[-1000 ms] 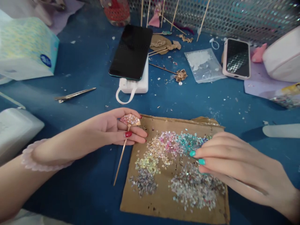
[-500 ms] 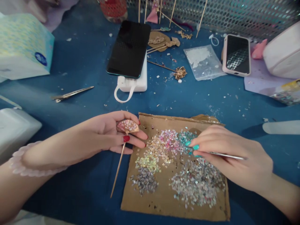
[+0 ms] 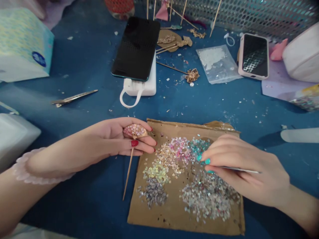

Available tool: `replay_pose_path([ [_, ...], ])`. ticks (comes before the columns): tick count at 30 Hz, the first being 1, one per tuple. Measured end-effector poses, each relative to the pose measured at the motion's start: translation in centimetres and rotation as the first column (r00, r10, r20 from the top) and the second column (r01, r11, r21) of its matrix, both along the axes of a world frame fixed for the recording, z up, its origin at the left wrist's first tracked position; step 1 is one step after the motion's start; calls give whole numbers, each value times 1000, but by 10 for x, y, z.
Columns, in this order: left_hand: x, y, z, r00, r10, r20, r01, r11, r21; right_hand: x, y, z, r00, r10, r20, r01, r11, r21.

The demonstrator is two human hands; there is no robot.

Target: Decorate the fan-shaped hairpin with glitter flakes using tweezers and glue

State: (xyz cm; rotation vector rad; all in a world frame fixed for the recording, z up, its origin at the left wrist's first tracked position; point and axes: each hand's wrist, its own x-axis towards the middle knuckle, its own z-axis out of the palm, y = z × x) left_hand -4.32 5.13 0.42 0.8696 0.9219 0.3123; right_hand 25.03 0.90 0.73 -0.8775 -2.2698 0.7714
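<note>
A gold hairpin (image 3: 135,132) with a fan-shaped head covered in pink and pale chips rests in my left hand (image 3: 109,137). My thumb and fingers close on it just below the fan, and its stick slants down toward me. My right hand (image 3: 249,166) pinches a thin metal tool (image 3: 240,170), whose tip is hidden by the fingers. Those fingertips hover at the teal chips (image 3: 198,147) on a cardboard sheet (image 3: 171,217). Pink chips (image 3: 180,147), peach, yellow chips (image 3: 157,172), grey-violet chips (image 3: 154,192) and a larger silvery heap (image 3: 209,197) lie there in separate piles.
Behind the cardboard, a black phone (image 3: 137,49) lies on a white power bank (image 3: 146,88). A metal clip (image 3: 74,98), tissue box (image 3: 25,46), bag of white bits (image 3: 218,64), pink-cased phone (image 3: 254,56) and another ornate hairpin (image 3: 191,75) surround the work area.
The hairpin has turned slightly in my left hand, so its stick now hangs more steeply. My right hand has barely shifted beside the teal chips. The view has tilted a little.
</note>
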Motion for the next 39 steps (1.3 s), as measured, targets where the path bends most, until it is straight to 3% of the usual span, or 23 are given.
replay_pose_path([
  [7, 1, 1, -1, 997, -12, -70, 18, 996, 82, -3, 1, 4, 1000, 17, 13, -17, 1000, 16],
  [15, 5, 0, 5, 997, -78, -13, 79, 979, 190, -3, 3, 7, 999, 31, 24, -32, 998, 54],
  [19, 1, 0, 2, 991, -131, -7, 130, 976, 174, -3, 3, 8, 999, 7, 31, -10, 998, 68],
  [27, 3, -1, 3, 994, -107, -35, 110, 991, 75, -2, 1, 7, 999, -30, 36, 27, 997, 78],
  [35, 1, -2, 0, 992, -128, -3, 127, 982, 137, -4, 1, 9, 997, 18, 70, -25, 994, 102],
  [39, 3, -5, 0, 992, -128, 7, 126, 988, 91, -5, 0, 8, 998, -8, 60, 3, 996, 92],
])
